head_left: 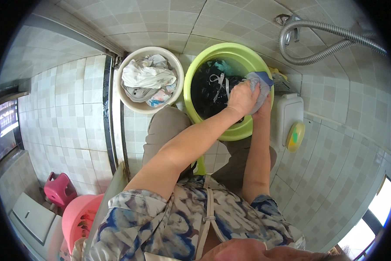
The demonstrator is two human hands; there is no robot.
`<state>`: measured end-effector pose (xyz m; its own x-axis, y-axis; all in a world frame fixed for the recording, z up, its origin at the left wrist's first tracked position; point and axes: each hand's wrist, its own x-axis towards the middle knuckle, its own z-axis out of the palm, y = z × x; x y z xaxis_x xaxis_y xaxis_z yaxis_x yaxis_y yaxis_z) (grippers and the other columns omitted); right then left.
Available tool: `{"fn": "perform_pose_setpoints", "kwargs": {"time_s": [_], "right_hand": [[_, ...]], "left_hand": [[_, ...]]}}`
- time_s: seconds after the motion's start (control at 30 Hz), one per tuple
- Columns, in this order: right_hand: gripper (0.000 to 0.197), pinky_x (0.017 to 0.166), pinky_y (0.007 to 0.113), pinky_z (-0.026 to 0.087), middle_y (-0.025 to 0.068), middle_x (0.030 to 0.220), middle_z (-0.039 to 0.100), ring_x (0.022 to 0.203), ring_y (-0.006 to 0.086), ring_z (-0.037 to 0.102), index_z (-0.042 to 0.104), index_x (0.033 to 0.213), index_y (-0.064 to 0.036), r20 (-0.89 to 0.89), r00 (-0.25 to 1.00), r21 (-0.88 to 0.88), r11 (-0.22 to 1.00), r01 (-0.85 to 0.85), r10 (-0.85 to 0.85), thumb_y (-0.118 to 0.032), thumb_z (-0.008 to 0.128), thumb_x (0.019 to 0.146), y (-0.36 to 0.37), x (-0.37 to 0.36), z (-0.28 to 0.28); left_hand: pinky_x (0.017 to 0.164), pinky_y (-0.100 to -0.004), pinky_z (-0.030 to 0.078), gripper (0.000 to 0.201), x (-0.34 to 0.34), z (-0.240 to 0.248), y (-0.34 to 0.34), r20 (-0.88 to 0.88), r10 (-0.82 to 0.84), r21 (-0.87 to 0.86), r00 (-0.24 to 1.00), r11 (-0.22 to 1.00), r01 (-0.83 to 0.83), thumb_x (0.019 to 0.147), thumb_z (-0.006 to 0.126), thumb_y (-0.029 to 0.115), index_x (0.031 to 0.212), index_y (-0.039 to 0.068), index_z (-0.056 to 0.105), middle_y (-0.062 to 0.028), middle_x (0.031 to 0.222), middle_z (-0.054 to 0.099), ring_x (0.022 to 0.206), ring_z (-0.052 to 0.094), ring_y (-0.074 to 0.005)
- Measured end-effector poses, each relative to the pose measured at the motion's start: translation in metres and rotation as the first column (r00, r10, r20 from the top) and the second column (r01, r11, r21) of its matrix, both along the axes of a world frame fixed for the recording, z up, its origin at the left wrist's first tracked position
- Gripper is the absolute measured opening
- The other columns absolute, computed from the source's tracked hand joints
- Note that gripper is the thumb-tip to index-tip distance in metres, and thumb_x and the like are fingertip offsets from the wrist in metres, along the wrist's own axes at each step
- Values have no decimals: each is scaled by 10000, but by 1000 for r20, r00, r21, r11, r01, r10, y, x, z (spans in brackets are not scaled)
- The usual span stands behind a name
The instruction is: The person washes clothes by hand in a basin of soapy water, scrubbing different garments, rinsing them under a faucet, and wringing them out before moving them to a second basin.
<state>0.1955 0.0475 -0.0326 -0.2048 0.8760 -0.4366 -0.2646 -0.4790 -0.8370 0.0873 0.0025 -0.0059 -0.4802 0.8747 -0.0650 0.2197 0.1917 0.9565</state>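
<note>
A light green basin (188, 93) stands between my knees, holding water and dark clothes (203, 89) with pale straps lying on top. Over its right rim I hold up a grey piece of cloth with a blue end (260, 79); its exact kind I cannot make out. My left hand (242, 98) reaches across and is closed on the cloth's left side. My right hand (263, 112) grips the same cloth from below, its fingers mostly hidden behind the fabric.
Left of the green basin is a white basin (121, 93) of light clothes (149, 75). At right stand a pale plastic container (290, 108) and a yellow-green brush-like item (295, 136). A metal shower hose (308, 58) hangs above. Pink stool (60, 190) and pink tub (71, 217) sit lower left.
</note>
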Motion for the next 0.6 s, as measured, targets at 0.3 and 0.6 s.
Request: {"fn": "perform_pose_setpoints", "kwargs": {"time_s": [0.3, 0.6], "right_hand": [[322, 889, 332, 465, 85, 1183, 546, 1045, 182, 552, 445, 1242, -25, -16, 1000, 181, 983, 3, 0, -104, 484, 932, -7, -40, 23], [367, 910, 296, 408, 79, 1217, 538, 1066, 151, 536, 483, 1274, -70, 371, 810, 285, 775, -564, 454, -246, 477, 952, 22, -76, 88]], "left_hand": [[740, -465, 487, 539, -36, 7, 3, 95, 158, -42, 983, 987, -154, 823, 569, 402, 1056, -83, 534, -307, 899, 605, 836, 605, -447], [751, -333, 522, 412, -212, 38, -17, 833, -7, -28, 553, 998, 55, 857, 588, 347, 1076, -1, 589, -112, 980, 638, 851, 629, -204]]}}
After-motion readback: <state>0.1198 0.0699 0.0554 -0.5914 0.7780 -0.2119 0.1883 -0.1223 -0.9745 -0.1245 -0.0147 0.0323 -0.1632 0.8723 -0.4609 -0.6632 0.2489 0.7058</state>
